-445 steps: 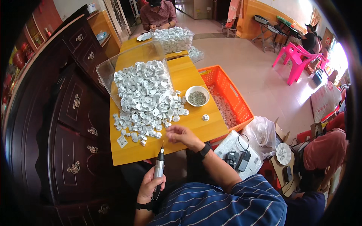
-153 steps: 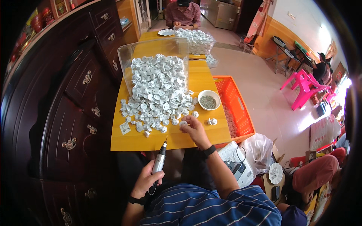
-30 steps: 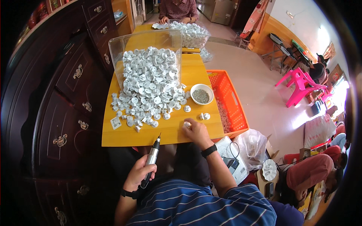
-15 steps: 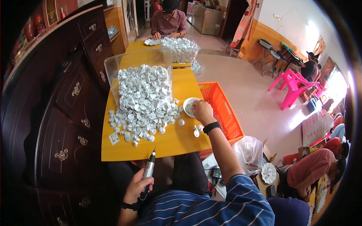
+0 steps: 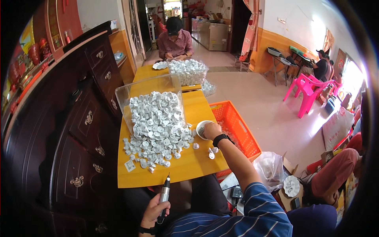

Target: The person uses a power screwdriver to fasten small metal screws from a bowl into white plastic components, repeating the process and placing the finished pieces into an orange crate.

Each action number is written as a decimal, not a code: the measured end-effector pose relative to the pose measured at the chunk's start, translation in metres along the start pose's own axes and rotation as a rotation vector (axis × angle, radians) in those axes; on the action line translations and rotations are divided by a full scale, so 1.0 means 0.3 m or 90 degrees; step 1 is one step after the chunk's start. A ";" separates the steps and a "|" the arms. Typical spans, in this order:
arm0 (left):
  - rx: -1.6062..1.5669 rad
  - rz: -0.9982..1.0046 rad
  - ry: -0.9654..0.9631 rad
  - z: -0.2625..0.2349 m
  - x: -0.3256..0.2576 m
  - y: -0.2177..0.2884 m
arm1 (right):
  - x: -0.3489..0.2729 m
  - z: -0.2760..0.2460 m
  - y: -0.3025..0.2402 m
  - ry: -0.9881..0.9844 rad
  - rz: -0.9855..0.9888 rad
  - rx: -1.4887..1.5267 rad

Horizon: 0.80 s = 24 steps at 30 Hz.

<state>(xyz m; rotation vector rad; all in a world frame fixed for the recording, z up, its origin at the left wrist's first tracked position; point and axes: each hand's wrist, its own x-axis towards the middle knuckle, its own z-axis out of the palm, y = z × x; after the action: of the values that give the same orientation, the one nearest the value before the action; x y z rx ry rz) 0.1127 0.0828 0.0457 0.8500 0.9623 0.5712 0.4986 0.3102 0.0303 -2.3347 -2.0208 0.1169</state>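
Note:
My left hand (image 5: 155, 209) is wrapped round a silver and black electric screwdriver (image 5: 164, 194), its bit pointing up and away just short of the table's near edge. Over the white bowl (image 5: 199, 127) of small metal pieces, probably screws, my right hand (image 5: 213, 131) is closed with its fingers bent down into it. The fingertips are hidden, so what they pinch cannot be made out. Left of the bowl, a heap of small white round plastic parts (image 5: 158, 122) spills from a tipped clear bin (image 5: 150, 83). A few loose white parts (image 5: 212, 155) lie near my right wrist.
The yellow table (image 5: 189, 173) carries a small white label (image 5: 129, 166). An orange crate (image 5: 246, 136) stands at its right, dark drawers (image 5: 75, 146) at its left. Across from me a person (image 5: 175, 41) sits behind another full clear bin (image 5: 187, 73). Pink chairs (image 5: 306, 91) stand farther right.
The view has tilted up, so the table sits lower in it. My right hand has pushed deeper into the bowl, its fingers now less visible. My left hand keeps the screwdriver.

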 end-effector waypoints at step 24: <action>0.029 -0.018 -0.002 0.057 0.006 0.038 | -0.023 -0.011 0.010 0.059 -0.017 0.064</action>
<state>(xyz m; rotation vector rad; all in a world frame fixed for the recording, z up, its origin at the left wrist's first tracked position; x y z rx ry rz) 0.1281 0.0843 0.0594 0.8764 0.9857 0.5242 0.5010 0.3030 0.0334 -2.2095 -1.9557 0.1049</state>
